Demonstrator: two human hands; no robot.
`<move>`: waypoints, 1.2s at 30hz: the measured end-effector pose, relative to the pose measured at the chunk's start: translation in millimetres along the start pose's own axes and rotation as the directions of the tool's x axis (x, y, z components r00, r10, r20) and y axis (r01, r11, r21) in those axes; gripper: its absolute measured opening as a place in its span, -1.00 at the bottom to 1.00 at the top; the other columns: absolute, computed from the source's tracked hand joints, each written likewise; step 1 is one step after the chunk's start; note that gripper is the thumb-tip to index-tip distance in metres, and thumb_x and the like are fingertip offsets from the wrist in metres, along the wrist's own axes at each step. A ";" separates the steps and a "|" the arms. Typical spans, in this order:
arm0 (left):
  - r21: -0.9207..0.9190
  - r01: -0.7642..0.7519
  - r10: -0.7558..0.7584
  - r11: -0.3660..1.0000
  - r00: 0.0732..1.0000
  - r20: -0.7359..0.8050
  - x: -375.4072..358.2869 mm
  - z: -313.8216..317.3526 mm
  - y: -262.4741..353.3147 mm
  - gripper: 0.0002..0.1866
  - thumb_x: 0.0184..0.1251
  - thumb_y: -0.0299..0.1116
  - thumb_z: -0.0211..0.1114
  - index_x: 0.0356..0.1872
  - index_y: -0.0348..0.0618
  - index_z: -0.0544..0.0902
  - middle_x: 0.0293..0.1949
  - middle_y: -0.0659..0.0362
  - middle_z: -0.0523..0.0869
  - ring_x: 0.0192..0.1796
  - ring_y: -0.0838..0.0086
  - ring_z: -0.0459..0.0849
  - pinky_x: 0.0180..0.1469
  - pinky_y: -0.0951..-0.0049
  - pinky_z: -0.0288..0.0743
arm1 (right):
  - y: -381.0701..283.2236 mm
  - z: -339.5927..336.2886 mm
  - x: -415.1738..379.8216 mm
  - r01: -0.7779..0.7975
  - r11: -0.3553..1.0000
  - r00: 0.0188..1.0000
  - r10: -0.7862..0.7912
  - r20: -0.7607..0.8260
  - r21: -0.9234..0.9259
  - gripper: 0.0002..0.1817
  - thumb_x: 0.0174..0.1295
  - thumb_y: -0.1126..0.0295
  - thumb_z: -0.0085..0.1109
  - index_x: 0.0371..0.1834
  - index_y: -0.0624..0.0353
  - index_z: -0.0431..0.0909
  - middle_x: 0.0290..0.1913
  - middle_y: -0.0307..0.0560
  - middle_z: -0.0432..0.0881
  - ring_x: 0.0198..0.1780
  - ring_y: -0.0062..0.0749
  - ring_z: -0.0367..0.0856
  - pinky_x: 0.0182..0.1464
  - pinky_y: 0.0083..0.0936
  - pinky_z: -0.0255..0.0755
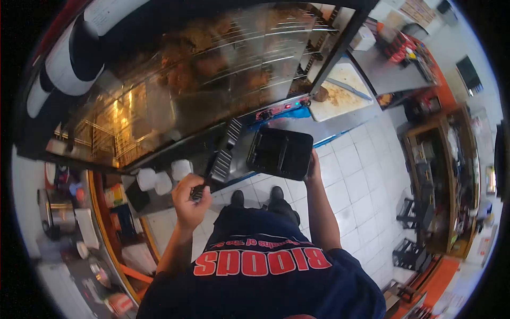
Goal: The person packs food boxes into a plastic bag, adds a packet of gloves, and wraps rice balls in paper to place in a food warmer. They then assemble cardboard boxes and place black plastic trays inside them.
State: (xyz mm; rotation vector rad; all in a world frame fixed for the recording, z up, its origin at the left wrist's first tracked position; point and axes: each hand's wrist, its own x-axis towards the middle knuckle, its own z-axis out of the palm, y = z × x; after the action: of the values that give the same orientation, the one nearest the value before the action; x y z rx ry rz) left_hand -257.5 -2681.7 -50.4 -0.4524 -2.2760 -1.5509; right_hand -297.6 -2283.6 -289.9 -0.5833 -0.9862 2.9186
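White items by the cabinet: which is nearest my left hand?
The rightmost white item, above your left hand in the picture; the others sit farther left.

Head-worn wide-angle view, looking forward and down over the shirt (260,290), glass cabinet (196,80) close ahead

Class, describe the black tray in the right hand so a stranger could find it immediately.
Start at the large glass-fronted cabinet across the upper left. Below the control strip along its lower edge, the right hand holds the black tray. Broad and divided, it differs from the narrow, ridged black piece in the left hand.
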 end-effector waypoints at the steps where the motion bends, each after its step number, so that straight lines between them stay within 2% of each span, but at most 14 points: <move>1: -0.018 0.098 -0.098 0.995 0.995 0.009 -6.1 6.5 0.5 -0.83 0.15 -0.64 0.34 -0.27 -0.28 0.55 -0.35 0.13 0.58 -0.34 0.47 0.55 -0.26 0.47 0.42 | -13.0 1.6 11.9 -0.072 0.997 0.996 0.072 0.053 0.005 -0.37 0.46 -0.02 0.13 0.43 0.15 0.40 0.29 -0.03 0.58 0.27 -0.19 0.55 0.24 -0.17 0.49; 4: -0.203 0.260 -0.281 0.944 0.956 -0.084 -21.9 36.8 -4.1 -0.84 0.24 -0.66 0.31 -0.21 -0.27 0.55 -0.24 0.19 0.58 -0.23 0.58 0.53 -0.18 0.54 0.41 | -47.4 4.0 39.5 -0.014 0.972 1.000 0.009 -0.023 -0.233 -0.32 0.45 -0.03 0.13 0.49 0.18 0.33 0.35 -0.05 0.52 0.30 -0.17 0.52 0.24 -0.22 0.46; 5: -0.307 0.284 -0.332 0.908 0.936 -0.117 -27.1 48.9 -2.9 -0.84 0.31 -0.65 0.30 -0.14 -0.28 0.56 -0.15 0.22 0.57 -0.17 0.64 0.52 -0.11 0.59 0.41 | -50.7 -4.6 49.4 0.167 0.802 0.985 -0.154 0.072 -0.574 -0.31 0.48 0.04 0.11 0.54 0.19 0.26 0.41 -0.04 0.47 0.28 -0.19 0.51 0.24 -0.30 0.43; 7: -0.326 0.283 -0.358 0.902 0.912 -0.199 -32.9 69.2 6.5 -0.83 0.33 -0.64 0.31 -0.11 -0.29 0.57 -0.15 0.22 0.57 -0.16 0.63 0.52 -0.09 0.59 0.41 | -67.1 -3.0 56.3 0.199 0.695 0.979 -0.171 0.110 -0.691 -0.38 0.49 0.17 0.11 0.51 0.26 0.31 0.42 0.06 0.46 0.27 -0.28 0.51 0.26 -0.36 0.40; 9: -0.347 0.245 -0.341 0.905 0.906 -0.250 -38.8 81.2 17.5 -0.79 0.37 -0.64 0.31 -0.01 -0.30 0.59 -0.10 0.22 0.60 -0.09 0.61 0.59 -0.01 0.58 0.46 | -74.3 10.4 60.1 0.195 0.681 0.941 -0.333 -0.061 -0.706 -0.56 0.43 0.27 0.18 0.25 0.32 0.52 0.22 -0.01 0.60 0.17 -0.34 0.56 0.24 -0.45 0.38; 12: -0.441 0.303 -0.457 0.845 0.837 -0.301 -50.3 101.7 37.7 -0.78 0.40 -0.65 0.29 0.02 -0.31 0.61 -0.06 0.21 0.65 -0.03 0.58 0.64 0.06 0.56 0.52 | -82.7 61.4 29.7 0.372 0.640 0.885 -0.462 0.051 -0.672 -0.84 0.37 0.40 0.21 -0.08 0.23 0.64 -0.10 -0.16 0.66 -0.06 -0.54 0.53 0.03 -0.55 0.36; 14: -0.456 0.261 -0.444 0.851 0.821 -0.358 -52.2 109.3 51.8 -0.75 0.40 -0.63 0.31 0.06 -0.34 0.62 -0.03 0.17 0.69 0.02 0.57 0.67 0.11 0.54 0.55 | -82.3 139.3 -31.1 0.309 0.780 0.939 -0.158 0.306 -0.544 -0.91 0.32 0.49 0.26 -0.15 0.19 0.61 -0.18 -0.22 0.59 -0.14 -0.60 0.49 -0.07 -0.61 0.34; 18: -0.551 0.456 -0.645 0.699 0.734 -0.212 -71.7 112.2 63.2 -0.68 0.42 -0.53 0.36 0.15 -0.37 0.61 0.02 0.13 0.72 0.01 0.57 0.68 0.09 0.56 0.57 | -57.7 220.3 -108.2 0.436 0.753 0.486 0.264 0.833 -0.493 -0.57 0.09 0.59 0.48 0.07 0.23 0.62 0.09 -0.05 0.47 0.08 -0.38 0.49 0.17 -0.43 0.41; 22: -0.705 0.410 -0.720 0.579 0.663 -0.206 -91.0 100.8 79.4 -0.69 0.48 -0.40 0.34 0.14 -0.32 0.70 -0.16 0.21 0.78 -0.18 0.66 0.66 -0.14 0.60 0.56 | -17.9 243.7 -124.9 0.438 0.647 0.513 0.390 0.764 -0.624 -0.61 0.03 0.59 0.52 -0.05 0.19 0.62 -0.04 -0.11 0.40 0.06 -0.33 0.48 0.13 -0.41 0.39; 25: -0.750 0.390 -0.745 0.534 0.637 -0.199 -111.7 88.1 72.9 -0.68 0.50 -0.42 0.32 0.17 -0.37 0.65 -0.10 0.14 0.78 -0.10 0.60 0.71 -0.01 0.53 0.64 | 6.1 248.2 -121.4 0.556 0.613 0.382 0.412 0.827 -0.562 -0.64 0.01 0.58 0.53 -0.12 0.17 0.61 -0.03 -0.11 0.39 0.09 -0.30 0.44 0.13 -0.42 0.39; 28: -0.689 0.381 -0.719 0.616 0.629 -0.295 -132.0 67.0 74.6 -0.67 0.50 -0.38 0.33 0.16 -0.37 0.66 -0.10 0.14 0.78 -0.13 0.59 0.72 -0.10 0.55 0.65 | 28.4 263.8 -138.7 0.488 0.621 0.367 0.492 0.789 -0.614 -0.67 0.01 0.56 0.53 -0.16 0.16 0.61 0.03 -0.06 0.43 0.20 -0.26 0.42 0.17 -0.40 0.39; 31: -0.640 0.396 -0.709 0.659 0.612 -0.351 -139.7 42.2 82.3 -0.65 0.49 -0.35 0.34 0.14 -0.40 0.66 -0.13 0.14 0.77 -0.17 0.62 0.70 -0.16 0.58 0.63 | 46.7 285.3 -156.6 0.608 0.590 0.262 0.483 0.836 -0.531 -0.61 0.03 0.56 0.52 -0.07 0.15 0.59 0.15 0.00 0.46 0.31 -0.21 0.42 0.27 -0.35 0.37; 33: -0.634 0.376 -0.687 0.676 0.632 -0.359 -143.0 34.2 72.5 -0.64 0.48 -0.35 0.34 0.14 -0.41 0.66 -0.15 0.15 0.77 -0.20 0.64 0.69 -0.18 0.59 0.62 | 59.6 291.7 -161.8 0.433 0.667 0.287 0.536 0.794 -0.607 -0.51 0.03 0.54 0.51 0.06 0.14 0.54 0.25 0.03 0.47 0.37 -0.18 0.42 0.36 -0.30 0.32; 36: -0.596 0.427 -0.691 0.680 0.646 -0.325 -152.8 16.7 61.7 -0.65 0.48 -0.35 0.32 0.15 -0.38 0.66 -0.14 0.12 0.79 -0.16 0.58 0.73 -0.09 0.55 0.67 | 73.9 301.9 -165.3 0.495 0.615 0.254 0.573 0.779 -0.614 -0.43 0.04 0.54 0.50 0.15 0.14 0.48 0.26 0.00 0.47 0.34 -0.23 0.44 0.39 -0.29 0.30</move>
State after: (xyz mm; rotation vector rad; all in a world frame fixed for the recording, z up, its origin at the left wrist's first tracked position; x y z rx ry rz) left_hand -95.9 -2654.5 -74.7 0.6424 -1.6406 -2.2046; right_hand -240.7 -2539.6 -55.0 1.7055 -2.4015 2.3188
